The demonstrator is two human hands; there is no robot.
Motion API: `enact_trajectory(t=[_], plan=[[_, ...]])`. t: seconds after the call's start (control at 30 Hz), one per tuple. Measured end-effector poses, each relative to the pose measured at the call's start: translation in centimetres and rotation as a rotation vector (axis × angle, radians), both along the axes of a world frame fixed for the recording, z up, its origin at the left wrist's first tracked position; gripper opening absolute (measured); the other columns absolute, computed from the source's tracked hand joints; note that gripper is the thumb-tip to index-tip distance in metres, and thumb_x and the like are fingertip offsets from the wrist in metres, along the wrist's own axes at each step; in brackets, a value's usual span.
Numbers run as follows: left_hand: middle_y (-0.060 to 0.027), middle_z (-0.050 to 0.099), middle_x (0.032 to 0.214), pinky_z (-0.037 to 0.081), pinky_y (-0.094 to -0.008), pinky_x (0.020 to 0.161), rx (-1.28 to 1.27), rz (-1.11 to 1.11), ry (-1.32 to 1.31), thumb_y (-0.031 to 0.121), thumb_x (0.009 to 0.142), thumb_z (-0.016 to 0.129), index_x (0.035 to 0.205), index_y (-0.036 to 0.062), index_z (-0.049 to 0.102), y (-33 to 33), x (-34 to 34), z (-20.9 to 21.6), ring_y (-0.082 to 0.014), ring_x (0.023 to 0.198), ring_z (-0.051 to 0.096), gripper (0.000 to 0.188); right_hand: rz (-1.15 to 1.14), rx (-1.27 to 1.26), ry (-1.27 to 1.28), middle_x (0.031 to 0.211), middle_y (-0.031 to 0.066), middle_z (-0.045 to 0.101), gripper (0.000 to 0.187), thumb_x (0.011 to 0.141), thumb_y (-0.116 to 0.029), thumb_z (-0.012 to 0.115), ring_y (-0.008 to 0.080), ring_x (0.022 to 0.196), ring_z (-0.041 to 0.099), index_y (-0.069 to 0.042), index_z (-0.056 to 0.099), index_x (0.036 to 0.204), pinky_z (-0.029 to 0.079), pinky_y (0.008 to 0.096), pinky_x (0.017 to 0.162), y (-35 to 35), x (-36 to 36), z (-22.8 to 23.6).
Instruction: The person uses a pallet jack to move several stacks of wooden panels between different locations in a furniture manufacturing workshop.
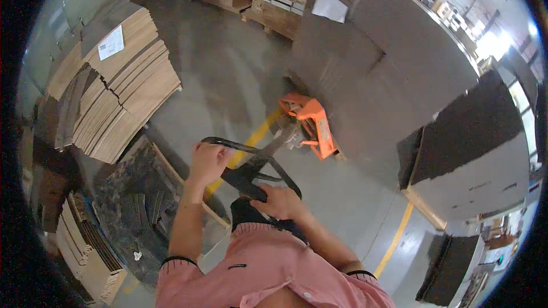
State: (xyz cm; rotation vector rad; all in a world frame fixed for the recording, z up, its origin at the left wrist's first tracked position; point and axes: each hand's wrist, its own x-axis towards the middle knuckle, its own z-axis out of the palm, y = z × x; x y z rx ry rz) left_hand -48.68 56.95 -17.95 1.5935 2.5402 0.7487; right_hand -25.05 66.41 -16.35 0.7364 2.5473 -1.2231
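In front of my body is the black loop handle of a pallet jack. Its bar runs away from me to the orange pallet jack body, which stands against the base of a tall stack of brown sheets. My left hand is closed round the left side of the handle. Against its near right part rests my right hand, fingers curled over the grip. The jack's forks are hidden by the stack.
Stacked cardboard sheets stand on the left, beside a dark covered pallet. More stacks sit at the back. To the right are a dark-topped stack on a wooden pallet and a lower stack. Yellow lines mark the grey floor.
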Motion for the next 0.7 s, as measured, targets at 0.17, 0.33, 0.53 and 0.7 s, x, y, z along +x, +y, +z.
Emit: enact_trajectory(t=[0.17,0.33,0.53,0.7], plan=[[-0.0059,0.068,0.066,0.040,-0.0460,0.094,-0.193,0.007,0.109,0.042,0.095,0.054,0.075,0.0106,0.073,-7.6,8.0,2.2,-0.0285,0.076,0.064,0.042,0.017,0.112,0.091,0.075,0.0164,0.069,0.052,0.086,-0.053,0.060,0.0380,0.079,0.068,-0.006,0.064,0.109,0.051,0.0494,0.073,-6.1,7.9,0.3],[-0.0100,0.070,0.068,0.051,-0.0455,0.073,-0.355,0.003,0.218,0.045,0.094,0.053,0.074,0.0093,0.074,-15.1,16.0,5.4,-0.0337,0.071,0.067,0.046,0.021,0.242,0.203,0.069,0.0129,0.068,0.051,0.086,-0.057,0.060,0.0344,0.073,0.069,-0.010,0.065,0.105,0.053,0.0475,0.072,-13.5,15.1,2.5],[-0.0116,0.068,0.067,0.046,-0.0480,0.077,-0.227,-0.037,-0.001,0.045,0.093,0.056,0.074,0.0089,0.074,-26.1,23.7,6.7,-0.0354,0.067,0.065,0.045,0.028,0.142,-0.069,0.093,0.0209,0.071,0.064,0.091,-0.067,0.045,0.0388,0.093,0.069,-0.011,0.072,0.104,0.054,0.0522,0.081,-21.7,22.7,6.3],[-0.0127,0.071,0.074,0.044,-0.0469,0.082,-0.101,-0.141,-0.088,0.047,0.094,0.054,0.080,0.0076,0.074,-35.3,30.6,7.4,-0.0346,0.074,0.067,0.047,-0.113,0.259,-0.080,0.082,0.0205,0.070,0.073,0.097,-0.066,0.033,0.0401,0.087,0.069,-0.006,0.074,0.092,0.054,0.0527,0.079,-31.1,28.8,9.3]])
